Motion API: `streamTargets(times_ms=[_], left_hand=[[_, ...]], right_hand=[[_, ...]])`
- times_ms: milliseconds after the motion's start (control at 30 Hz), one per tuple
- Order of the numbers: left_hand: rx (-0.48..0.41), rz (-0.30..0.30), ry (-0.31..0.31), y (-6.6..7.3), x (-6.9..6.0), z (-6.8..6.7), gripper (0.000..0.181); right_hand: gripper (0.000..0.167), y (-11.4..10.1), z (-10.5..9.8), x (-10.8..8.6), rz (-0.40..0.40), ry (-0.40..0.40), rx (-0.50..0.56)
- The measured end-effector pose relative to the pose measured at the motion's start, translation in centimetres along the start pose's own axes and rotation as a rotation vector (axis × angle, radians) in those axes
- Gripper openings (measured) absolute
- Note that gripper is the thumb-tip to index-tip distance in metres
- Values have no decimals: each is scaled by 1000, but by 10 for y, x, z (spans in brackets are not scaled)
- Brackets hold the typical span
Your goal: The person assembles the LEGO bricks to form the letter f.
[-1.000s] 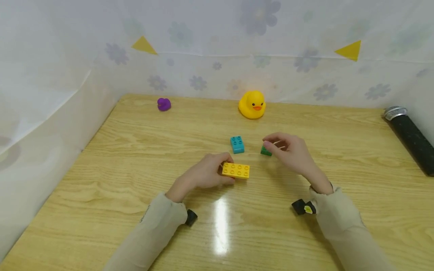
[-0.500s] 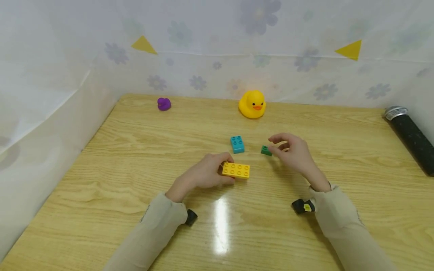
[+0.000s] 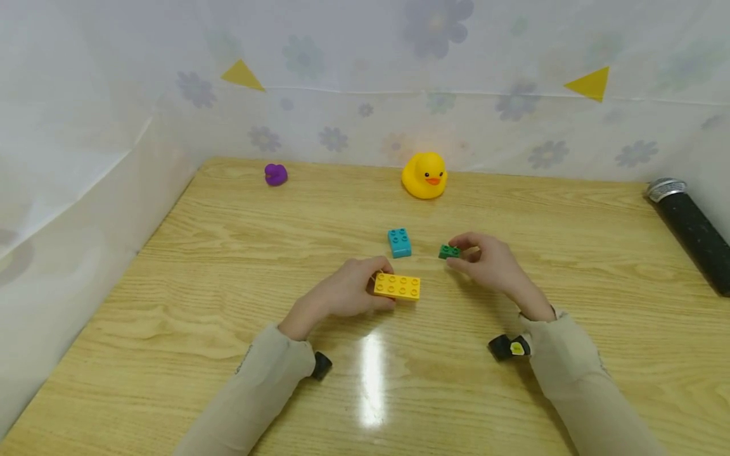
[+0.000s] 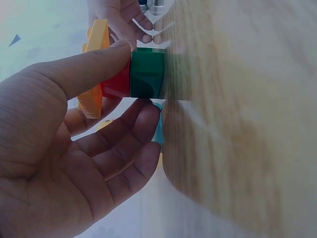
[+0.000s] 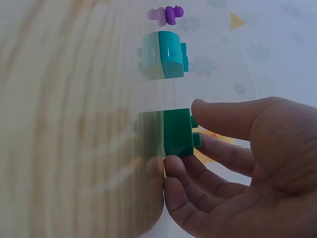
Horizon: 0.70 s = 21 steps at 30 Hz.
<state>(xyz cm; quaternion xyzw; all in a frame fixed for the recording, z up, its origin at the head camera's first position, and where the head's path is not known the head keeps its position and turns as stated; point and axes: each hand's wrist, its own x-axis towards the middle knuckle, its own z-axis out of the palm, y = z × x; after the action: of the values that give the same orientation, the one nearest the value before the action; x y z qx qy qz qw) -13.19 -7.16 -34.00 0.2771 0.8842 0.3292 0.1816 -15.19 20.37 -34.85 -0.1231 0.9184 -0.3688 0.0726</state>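
Note:
My left hand (image 3: pixel 353 288) grips a stack of toy bricks by one end. On top is a long yellow brick (image 3: pixel 397 287), with a red brick (image 4: pixel 116 85) and a green brick (image 4: pixel 147 74) beneath it. The thumb lies across the stack in the left wrist view. My right hand (image 3: pixel 493 263) pinches a small dark green brick (image 3: pixel 448 251) between thumb and index finger; it sits on the table with studs up. Its other fingers curl loosely below the brick (image 5: pixel 178 133). Between the hands and farther back sits a teal brick (image 3: pixel 400 243), untouched.
A yellow rubber duck (image 3: pixel 424 177) stands near the back edge of the wooden table (image 3: pixel 256 253). A small purple duck (image 3: pixel 276 175) is at the back left. At the far right lies a black microphone (image 3: pixel 692 234). Flowered white sheets (image 3: pixel 365 57) surround the table.
The right hand has drawn off the green brick and come back to it, its thumb and index finger closing about the right end. The left hand and its stack have stayed in place.

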Motion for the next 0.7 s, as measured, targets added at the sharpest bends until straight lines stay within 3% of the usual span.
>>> streamTargets(times_ms=[500,700], left_hand=[[1,-5,-8,1,0,0,31],[4,-10,-8,1,0,0,31]], right_hand=[[26,-5,6,1,-20,-47,-77],[30,-7,6,0,-28,-75,-91]])
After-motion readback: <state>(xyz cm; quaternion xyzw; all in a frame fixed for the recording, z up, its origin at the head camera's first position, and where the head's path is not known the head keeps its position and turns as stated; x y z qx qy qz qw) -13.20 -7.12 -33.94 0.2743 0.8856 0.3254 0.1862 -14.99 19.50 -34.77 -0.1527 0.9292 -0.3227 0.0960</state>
